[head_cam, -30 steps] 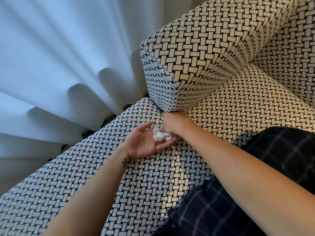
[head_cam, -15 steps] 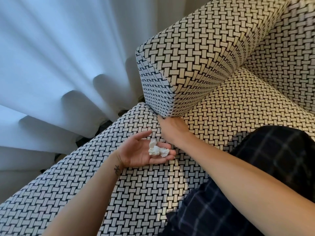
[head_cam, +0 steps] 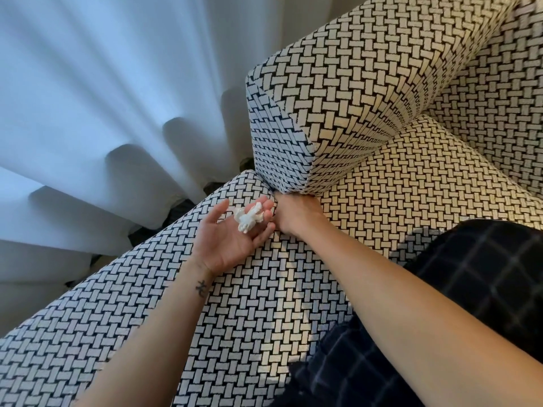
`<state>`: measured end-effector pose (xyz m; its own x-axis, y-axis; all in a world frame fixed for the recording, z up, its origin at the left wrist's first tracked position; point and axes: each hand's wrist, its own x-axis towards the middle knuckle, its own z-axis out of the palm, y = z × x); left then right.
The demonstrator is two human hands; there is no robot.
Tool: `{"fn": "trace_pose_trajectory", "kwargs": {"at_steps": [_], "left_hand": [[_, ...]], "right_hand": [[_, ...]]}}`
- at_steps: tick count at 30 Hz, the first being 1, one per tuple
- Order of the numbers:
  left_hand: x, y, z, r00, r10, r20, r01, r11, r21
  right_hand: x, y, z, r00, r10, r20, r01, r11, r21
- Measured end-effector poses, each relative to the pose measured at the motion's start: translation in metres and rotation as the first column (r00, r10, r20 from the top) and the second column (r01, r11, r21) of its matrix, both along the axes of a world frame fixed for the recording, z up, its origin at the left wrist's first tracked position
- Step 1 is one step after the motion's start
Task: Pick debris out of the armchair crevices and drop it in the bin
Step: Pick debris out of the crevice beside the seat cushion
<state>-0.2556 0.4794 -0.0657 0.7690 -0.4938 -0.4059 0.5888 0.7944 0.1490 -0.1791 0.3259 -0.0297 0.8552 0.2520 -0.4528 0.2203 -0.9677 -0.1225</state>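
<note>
The armchair is covered in a black-and-cream woven pattern. My left hand [head_cam: 226,242] lies palm up on the seat cushion [head_cam: 264,304] and cradles small crumpled white paper scraps [head_cam: 248,220] on its loosely curled fingers. Just to its right, my right hand [head_cam: 296,215] is pushed fingers-first into the crevice under the front corner of the armrest [head_cam: 338,92]. Its fingertips are hidden in the gap, so I cannot see whether they hold anything. No bin is in view.
A white pleated curtain [head_cam: 102,98] hangs close along the left of the chair. My leg in dark checked fabric [head_cam: 484,274] rests on the cushion at the lower right. The backrest [head_cam: 499,98] rises at the far right.
My left hand with the paper scraps has shifted up and closer to the armrest corner. My right hand has stayed in the crevice.
</note>
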Motion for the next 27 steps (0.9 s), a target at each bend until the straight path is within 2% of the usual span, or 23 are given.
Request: {"fn": "trace_pose_trajectory", "kwargs": {"at_steps": [4, 7, 11, 19, 27], "left_hand": [[-0.002, -0.004, 0.001, 0.999, 0.05, 0.005, -0.05, 0.998, 0.047], [0.002, -0.003, 0.005, 1.0, 0.001, -0.01, 0.0, 0.997, 0.08], [0.004, -0.001, 0.005, 0.999, -0.026, -0.036, 0.029, 0.997, 0.076], [0.005, 0.001, 0.003, 0.999, -0.049, -0.021, 0.049, 0.998, 0.027], [0.005, 0.001, 0.004, 0.999, -0.038, -0.015, 0.038, 0.998, 0.049]], "right_hand": [[0.002, 0.001, 0.005, 1.0, 0.007, -0.024, -0.009, 0.998, -0.057], [0.001, -0.001, 0.008, 0.998, 0.027, -0.049, -0.03, 0.997, -0.069], [-0.002, 0.0, 0.011, 0.998, 0.066, 0.012, -0.064, 0.992, -0.109], [-0.005, 0.001, 0.006, 0.99, 0.14, 0.038, -0.128, 0.966, -0.223], [0.0, 0.007, 0.007, 0.993, 0.085, -0.081, -0.104, 0.956, -0.274]]}}
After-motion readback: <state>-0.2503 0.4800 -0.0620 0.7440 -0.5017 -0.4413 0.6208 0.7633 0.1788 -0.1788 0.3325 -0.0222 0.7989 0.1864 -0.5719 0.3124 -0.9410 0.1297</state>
